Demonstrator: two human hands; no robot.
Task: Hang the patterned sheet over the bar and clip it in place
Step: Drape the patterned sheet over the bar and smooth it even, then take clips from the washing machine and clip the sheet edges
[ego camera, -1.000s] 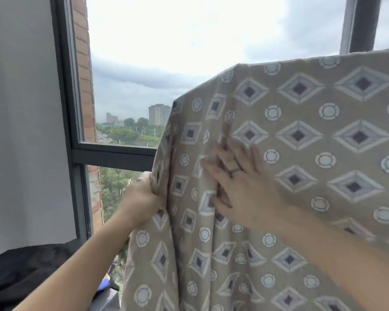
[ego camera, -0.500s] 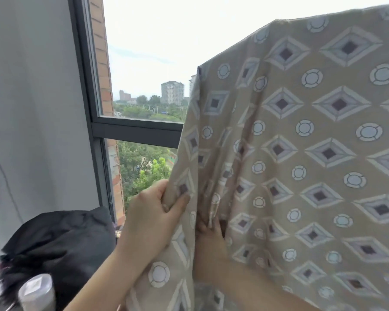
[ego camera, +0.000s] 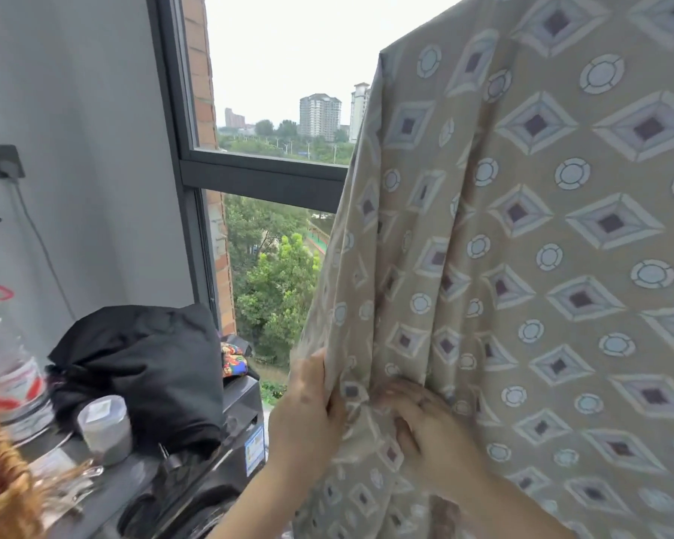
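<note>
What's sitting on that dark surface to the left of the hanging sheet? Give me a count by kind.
Black cloth bundle: 1
Clear plastic bottle: 1
Small grey jar with a lid: 1
Colourful patterned cloth: 1
Woven basket, partly cut off by the frame edge: 1
Total: 5

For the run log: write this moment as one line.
patterned sheet: draped, no clip visible | left hand: gripping its edge | right hand: flat on cloth | bar: hidden
</note>
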